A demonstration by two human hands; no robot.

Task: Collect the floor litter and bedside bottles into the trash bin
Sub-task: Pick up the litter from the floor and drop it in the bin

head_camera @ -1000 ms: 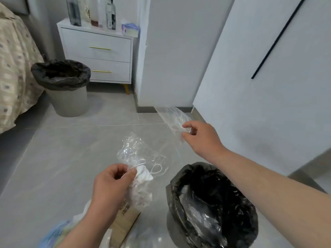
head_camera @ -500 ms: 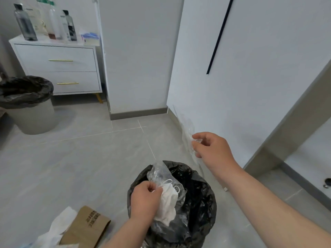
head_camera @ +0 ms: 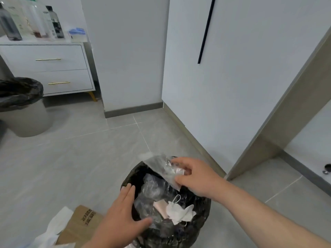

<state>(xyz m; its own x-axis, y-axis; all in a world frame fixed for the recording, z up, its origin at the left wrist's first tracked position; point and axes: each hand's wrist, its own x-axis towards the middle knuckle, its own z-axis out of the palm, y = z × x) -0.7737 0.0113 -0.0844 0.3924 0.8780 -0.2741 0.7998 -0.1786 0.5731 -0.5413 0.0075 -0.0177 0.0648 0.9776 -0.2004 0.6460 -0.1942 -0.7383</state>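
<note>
The clear plastic wrapper (head_camera: 163, 168) is pinched by the right hand (head_camera: 194, 176) above the trash bin (head_camera: 204, 208) (left hand (head_camera: 120, 219) spread empty), and could be wafted past the rim beyond the fingertips once released.

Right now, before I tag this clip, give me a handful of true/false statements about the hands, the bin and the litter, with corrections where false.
1. The right hand holds a clear plastic bag over the near trash bin. True.
2. The left hand grips the white face mask. False: the mask lies inside the bin; the left hand is open and holds nothing.
3. The brown cardboard piece is already in the bin. False: it lies on the floor beside it.
4. Bottles stand on the white nightstand. True.
5. Only one bin is in view. False: a second bin stands by the nightstand.
</note>
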